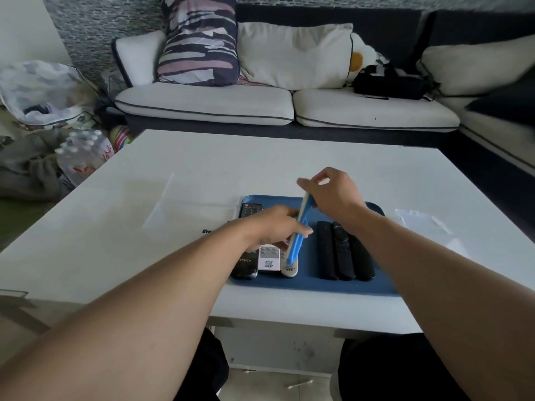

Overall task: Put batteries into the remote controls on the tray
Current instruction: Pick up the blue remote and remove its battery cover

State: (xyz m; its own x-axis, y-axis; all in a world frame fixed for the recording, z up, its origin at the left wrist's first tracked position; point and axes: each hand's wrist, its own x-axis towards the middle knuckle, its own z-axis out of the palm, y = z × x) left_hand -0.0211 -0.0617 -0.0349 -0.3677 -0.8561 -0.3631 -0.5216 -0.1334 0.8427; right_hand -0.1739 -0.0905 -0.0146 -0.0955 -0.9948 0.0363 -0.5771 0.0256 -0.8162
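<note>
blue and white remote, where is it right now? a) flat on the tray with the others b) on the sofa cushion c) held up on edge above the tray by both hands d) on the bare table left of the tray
c: the blue and white remote is lifted and tilted on its edge over the blue tray, with the left hand gripping its lower part and the right hand holding its top end.

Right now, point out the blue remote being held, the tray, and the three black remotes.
blue remote (298, 235): head view, middle of its blue edge.
tray (312, 285): head view, bare near rim.
three black remotes (343, 253): head view, middle remote's body.
</note>
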